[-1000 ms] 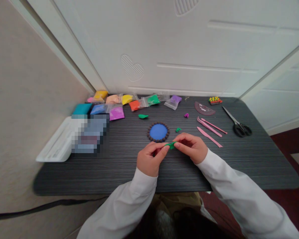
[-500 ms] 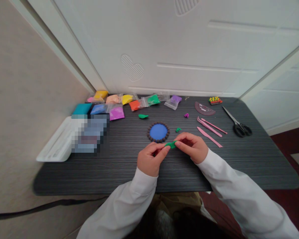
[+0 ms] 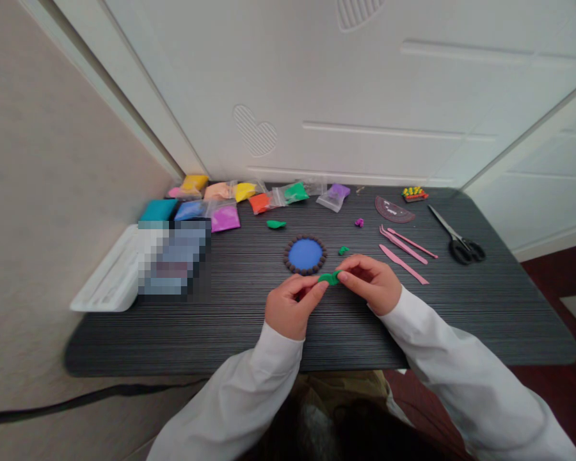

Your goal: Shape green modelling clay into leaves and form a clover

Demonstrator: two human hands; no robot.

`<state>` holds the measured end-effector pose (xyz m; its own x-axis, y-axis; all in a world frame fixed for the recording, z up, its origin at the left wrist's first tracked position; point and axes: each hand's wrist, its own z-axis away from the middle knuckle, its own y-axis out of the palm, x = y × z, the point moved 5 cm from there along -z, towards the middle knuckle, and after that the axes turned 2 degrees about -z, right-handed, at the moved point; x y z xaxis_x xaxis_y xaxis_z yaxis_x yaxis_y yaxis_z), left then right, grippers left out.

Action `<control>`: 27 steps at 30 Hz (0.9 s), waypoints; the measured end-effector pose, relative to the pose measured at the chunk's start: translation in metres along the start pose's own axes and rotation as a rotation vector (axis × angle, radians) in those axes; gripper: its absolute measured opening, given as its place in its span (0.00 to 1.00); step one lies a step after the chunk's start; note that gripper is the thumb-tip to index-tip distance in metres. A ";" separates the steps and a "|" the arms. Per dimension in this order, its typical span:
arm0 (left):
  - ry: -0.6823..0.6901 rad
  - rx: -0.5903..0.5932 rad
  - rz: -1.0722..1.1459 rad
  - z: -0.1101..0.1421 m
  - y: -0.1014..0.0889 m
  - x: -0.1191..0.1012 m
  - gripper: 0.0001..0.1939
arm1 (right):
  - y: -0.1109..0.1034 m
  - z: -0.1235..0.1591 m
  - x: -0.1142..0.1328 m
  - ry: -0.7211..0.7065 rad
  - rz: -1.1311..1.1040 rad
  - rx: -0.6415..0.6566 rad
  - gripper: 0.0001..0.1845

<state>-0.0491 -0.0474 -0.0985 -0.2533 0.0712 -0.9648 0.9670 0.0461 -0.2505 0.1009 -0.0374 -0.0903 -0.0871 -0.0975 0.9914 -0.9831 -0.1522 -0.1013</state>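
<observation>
Between my two hands is a small strip of green modelling clay. My left hand pinches its left end between thumb and forefinger. The right end is pinched by my right hand. Just behind the hands lies a blue clay disc with a ring of dark brown beads around its edge. A small green clay scrap rests to the right of the disc. Farther back are a green leaf-shaped clay piece and a purple clay lump.
Along the back stand several clay bags, such as a green one and a magenta one. Pink modelling tools, black scissors, a protractor and a yellow-topped piece lie right. A white tray sits left.
The green clay between my fingers shows more of its surface and looks flatter and more curved. Both hands stay nearly in place; the other objects have not moved.
</observation>
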 end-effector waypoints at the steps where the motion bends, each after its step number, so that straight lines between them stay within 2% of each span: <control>1: -0.002 -0.001 0.000 0.000 0.000 0.000 0.06 | 0.000 0.000 0.000 0.002 0.001 0.000 0.08; 9: -0.005 -0.002 0.097 -0.001 0.003 0.001 0.08 | 0.000 0.001 -0.002 0.004 0.069 0.026 0.09; 15: 0.034 0.009 0.008 -0.001 0.000 -0.002 0.06 | 0.001 0.002 -0.003 0.011 0.087 0.041 0.09; 27: 0.052 -0.005 0.046 -0.001 0.000 -0.001 0.07 | 0.001 0.002 -0.003 0.019 0.094 0.069 0.09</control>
<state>-0.0486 -0.0464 -0.0978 -0.2096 0.1250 -0.9698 0.9776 0.0466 -0.2053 0.1004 -0.0396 -0.0941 -0.1819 -0.0959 0.9786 -0.9571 -0.2112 -0.1986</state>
